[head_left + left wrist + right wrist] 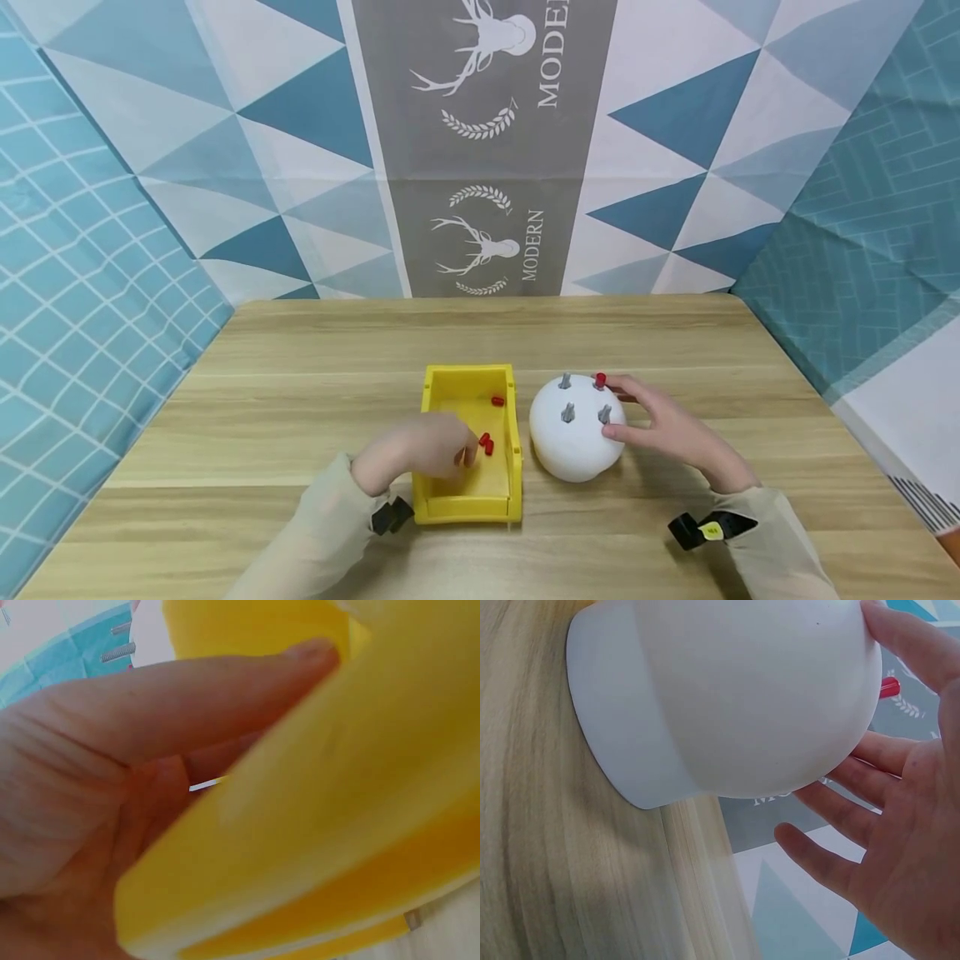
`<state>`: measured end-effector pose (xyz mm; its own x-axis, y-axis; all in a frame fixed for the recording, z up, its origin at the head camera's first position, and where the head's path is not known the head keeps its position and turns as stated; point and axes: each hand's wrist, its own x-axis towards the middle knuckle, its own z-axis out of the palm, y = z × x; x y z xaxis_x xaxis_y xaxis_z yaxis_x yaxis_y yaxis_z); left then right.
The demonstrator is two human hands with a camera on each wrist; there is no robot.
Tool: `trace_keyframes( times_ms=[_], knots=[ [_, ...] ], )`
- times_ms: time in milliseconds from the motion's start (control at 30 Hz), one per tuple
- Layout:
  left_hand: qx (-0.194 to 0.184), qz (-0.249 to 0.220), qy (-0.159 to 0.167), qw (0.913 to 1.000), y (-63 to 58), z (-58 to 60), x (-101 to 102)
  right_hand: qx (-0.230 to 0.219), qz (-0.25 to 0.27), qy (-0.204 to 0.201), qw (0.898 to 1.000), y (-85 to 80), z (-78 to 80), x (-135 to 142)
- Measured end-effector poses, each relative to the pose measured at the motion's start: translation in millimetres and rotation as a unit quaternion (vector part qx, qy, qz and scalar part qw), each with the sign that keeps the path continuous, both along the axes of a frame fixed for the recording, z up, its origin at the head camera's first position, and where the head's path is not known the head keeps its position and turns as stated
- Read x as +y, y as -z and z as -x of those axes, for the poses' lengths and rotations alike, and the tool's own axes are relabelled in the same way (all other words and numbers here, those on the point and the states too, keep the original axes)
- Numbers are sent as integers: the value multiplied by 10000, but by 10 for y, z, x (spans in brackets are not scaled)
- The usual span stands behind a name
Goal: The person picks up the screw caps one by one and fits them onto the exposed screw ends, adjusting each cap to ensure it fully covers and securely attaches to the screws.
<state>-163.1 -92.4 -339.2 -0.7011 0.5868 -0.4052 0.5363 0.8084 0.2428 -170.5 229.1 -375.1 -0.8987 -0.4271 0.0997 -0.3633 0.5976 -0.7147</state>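
Note:
My left hand reaches down into a yellow plastic bin, close to two small red caps. Another red cap lies near the bin's far right corner. In the left wrist view the bin's wall covers most of the fingertips, so whether they pinch anything is hidden. My right hand rests against a white dome-shaped piece, thumb and extended fingers touching its side. Several threaded metal bolts stick up from the dome. One bolt, at the far right, carries a red cap.
Both bin and dome stand on a wood-grain table, with the dome just right of the bin. Patterned cloth hangs behind the table. A black strap device sits at the right wrist.

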Motion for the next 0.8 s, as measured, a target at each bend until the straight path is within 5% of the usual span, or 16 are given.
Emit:
trace_keyframes(
  times_ms=[800],
  knots=[
    [160, 1106, 265, 9934, 33, -102, 145, 16, 42, -34, 10000, 35, 12, 23]
  ],
)
